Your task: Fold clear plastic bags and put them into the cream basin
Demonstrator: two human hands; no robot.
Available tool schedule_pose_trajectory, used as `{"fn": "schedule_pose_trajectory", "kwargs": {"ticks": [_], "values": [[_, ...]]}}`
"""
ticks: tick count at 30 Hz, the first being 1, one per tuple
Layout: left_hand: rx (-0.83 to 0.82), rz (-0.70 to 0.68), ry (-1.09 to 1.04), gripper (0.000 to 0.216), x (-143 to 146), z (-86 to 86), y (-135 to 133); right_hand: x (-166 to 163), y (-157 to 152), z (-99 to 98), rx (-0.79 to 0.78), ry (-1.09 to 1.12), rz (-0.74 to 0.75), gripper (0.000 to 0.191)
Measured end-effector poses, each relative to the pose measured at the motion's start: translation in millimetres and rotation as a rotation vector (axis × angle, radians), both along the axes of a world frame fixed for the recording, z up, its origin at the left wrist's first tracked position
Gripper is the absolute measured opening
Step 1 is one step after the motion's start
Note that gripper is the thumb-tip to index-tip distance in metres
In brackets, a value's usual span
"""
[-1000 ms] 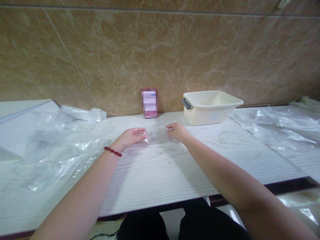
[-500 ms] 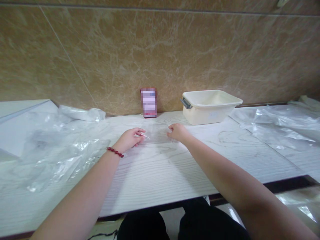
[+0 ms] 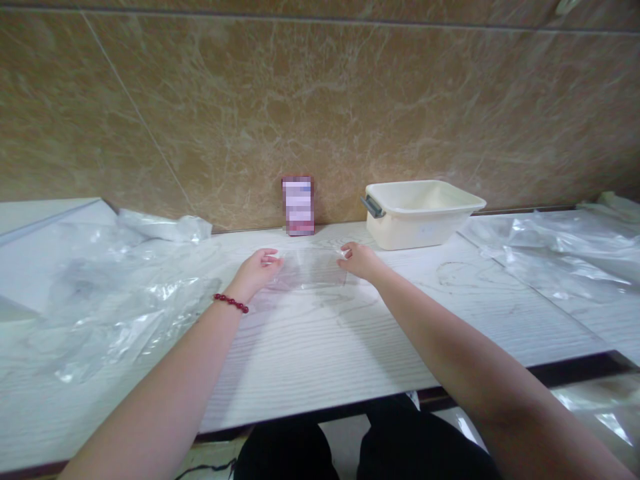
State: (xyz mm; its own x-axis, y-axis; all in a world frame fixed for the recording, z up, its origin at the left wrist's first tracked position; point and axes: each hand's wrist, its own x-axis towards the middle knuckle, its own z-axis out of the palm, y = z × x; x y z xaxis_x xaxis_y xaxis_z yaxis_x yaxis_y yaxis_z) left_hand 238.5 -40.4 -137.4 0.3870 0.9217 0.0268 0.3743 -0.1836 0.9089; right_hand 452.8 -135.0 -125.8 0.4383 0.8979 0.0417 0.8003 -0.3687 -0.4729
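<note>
Head view: the clear bag [image 3: 310,270] that was bunched between your hands a second ago now lies spread flat on the bench [image 3: 310,360], in front of the small box [image 3: 299,205] at the wall. Your left hand [image 3: 256,270] has loosened, fingers extended and just touching the bag's left edge. Your right hand [image 3: 361,261] is curled at its right edge; whether it pinches the film, I cannot tell. The cream tub [image 3: 425,215] stands near your right hand.

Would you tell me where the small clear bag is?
Head view, centre: the clear bag lies on the table between the left hand and right hand.
</note>
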Motion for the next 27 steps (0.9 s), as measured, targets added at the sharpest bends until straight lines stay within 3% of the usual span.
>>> {"fn": "schedule_pose_trajectory", "kwargs": {"ticks": [3, 6, 9, 15, 22, 27], "values": [[-0.272, 0.150, -0.333, 0.035, 3.9, 3.8, -0.1, 2.8, 1.7, -0.2, 0.084, 0.137, -0.075, 0.036], [-0.482, 0.141, -0.522, 0.030, 6.3, 6.7, 0.6, 5.3, 5.4, -2.6, 0.148, 0.352, -0.111, 0.030], [-0.565, 0.107, -0.578, 0.027, 7.6, 7.2, 1.9, 5.9, 10.0, -6.1, 0.216, 0.595, -0.131, 0.027], [-0.553, 0.103, -0.642, 0.020, 12.6, 4.7, 1.9, 5.8, 14.7, -8.6, 0.312, 0.858, -0.171, 0.021], [-0.521, 0.094, -0.643, 0.015, 17.8, 0.0, 4.1, 3.9, 11.3, -4.7, 0.317, 0.947, -0.148, 0.018], [-0.405, 0.067, -0.611, 0.016, 19.9, -3.3, 0.3, 1.4, 10.5, -2.7, 0.306, 0.981, -0.127, 0.016]]}}
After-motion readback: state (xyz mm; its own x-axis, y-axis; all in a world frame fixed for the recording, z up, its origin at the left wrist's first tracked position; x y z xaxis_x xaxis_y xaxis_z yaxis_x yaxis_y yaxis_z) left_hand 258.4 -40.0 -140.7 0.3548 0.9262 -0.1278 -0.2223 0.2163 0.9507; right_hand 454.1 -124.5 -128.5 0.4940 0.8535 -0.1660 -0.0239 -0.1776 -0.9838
